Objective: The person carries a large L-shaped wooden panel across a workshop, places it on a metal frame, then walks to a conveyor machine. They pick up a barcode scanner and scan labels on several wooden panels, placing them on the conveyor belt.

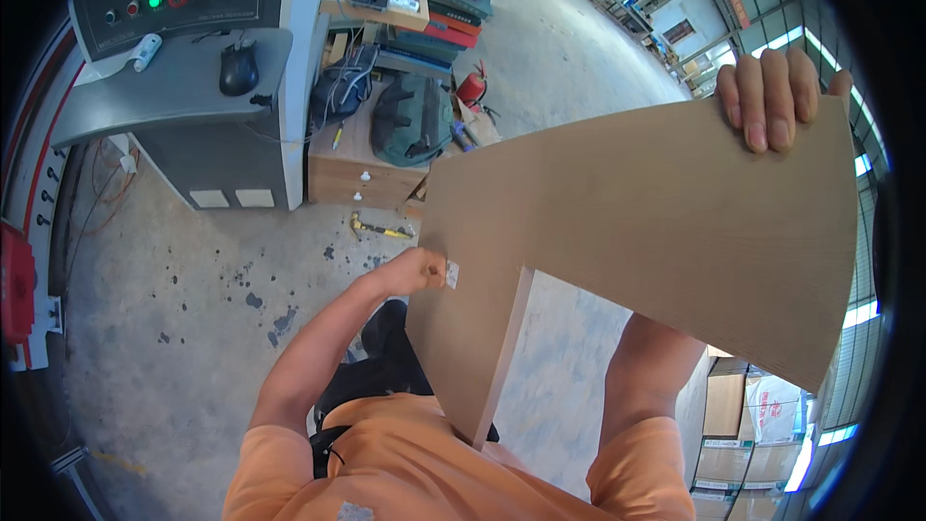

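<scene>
A large brown L-shaped wooden panel (666, 203) stands tilted in front of my body, with a pale cut edge along its inner corner. My right hand (772, 101) is closed over the panel's upper right edge, fingers on the near face; its forearm passes behind the board. My left hand (417, 272) is at the panel's left part, its fingers curled in a pinch at a small white label (451, 274). The label lies against the board's face, and the fingertips meet its left side.
At the upper left stands a grey machine console (174, 0) with buttons and a black mouse (238, 68). Beside it a wooden cabinet (362, 180) bears a dark green bag (413, 121). A hammer (379, 227) lies on the floor near a red fire extinguisher (471, 87). Stacked cartons (723, 463) stand at right.
</scene>
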The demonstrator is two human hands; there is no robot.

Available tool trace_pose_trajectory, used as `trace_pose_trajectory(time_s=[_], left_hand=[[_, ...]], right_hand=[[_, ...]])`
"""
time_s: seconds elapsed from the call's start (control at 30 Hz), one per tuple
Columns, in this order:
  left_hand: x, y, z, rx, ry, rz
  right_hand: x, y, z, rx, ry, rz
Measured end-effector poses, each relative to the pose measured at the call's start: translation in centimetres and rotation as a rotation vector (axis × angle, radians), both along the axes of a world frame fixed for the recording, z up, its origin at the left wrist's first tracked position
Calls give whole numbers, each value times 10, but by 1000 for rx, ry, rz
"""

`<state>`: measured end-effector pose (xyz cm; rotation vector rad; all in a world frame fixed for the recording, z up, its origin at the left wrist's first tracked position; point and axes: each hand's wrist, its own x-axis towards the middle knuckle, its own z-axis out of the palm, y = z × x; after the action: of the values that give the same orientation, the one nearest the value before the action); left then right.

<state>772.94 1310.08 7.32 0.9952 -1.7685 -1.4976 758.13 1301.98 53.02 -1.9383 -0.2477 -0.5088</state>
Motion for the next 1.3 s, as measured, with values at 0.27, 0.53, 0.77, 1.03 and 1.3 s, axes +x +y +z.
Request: trace_pose_trajectory(time_s=[0.27, 0.53, 0.77, 1.03, 1.3], left_hand=[[19, 0, 28, -53, 141, -2], [14, -7, 12, -64, 205, -43], [-8, -18, 3, -49, 282, -61], [-6, 4, 26, -160, 25, 32], [-7, 5, 53, -142, -302, -15]], right_hand=[[8, 2, -4, 35, -81, -133], [11, -6, 1, 4, -7, -58], [-7, 2, 1, -25, -47, -127], [-22, 33, -2, 33, -162, -390], [-14, 42, -1, 80, -182, -480]])
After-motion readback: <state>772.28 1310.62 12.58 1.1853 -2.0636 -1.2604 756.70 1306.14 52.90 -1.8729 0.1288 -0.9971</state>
